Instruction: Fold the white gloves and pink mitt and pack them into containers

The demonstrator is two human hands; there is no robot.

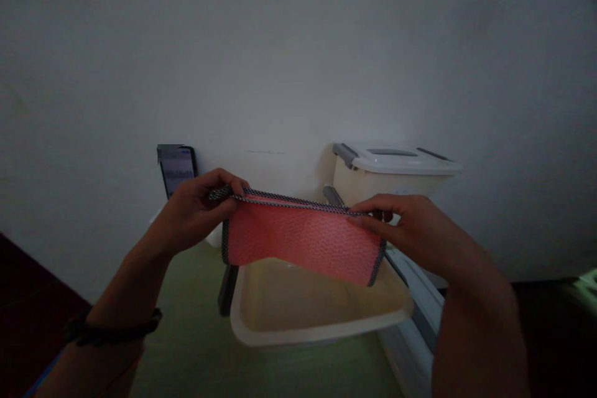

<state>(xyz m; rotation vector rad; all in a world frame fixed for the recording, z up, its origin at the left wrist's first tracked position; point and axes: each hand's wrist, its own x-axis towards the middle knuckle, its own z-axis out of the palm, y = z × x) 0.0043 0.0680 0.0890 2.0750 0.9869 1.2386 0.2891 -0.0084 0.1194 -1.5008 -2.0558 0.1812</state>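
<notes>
A pink textured cloth with a black-and-white checked border hangs folded between my two hands, its edges together at the top. My left hand pinches the upper left corner between thumb and fingers. At the upper right, my right hand grips the same edge, thumb below and fingers above. Under the cloth stands an open, pale plastic storage box with a white rim and dark grey side clips. The cloth's lower edge hangs above the box and hides part of its far side.
Behind to the right, another storage box has its white lid on. A phone leans upright near the wall on the left. A white lid-like piece with a grey strip lies right of the open box on the green surface.
</notes>
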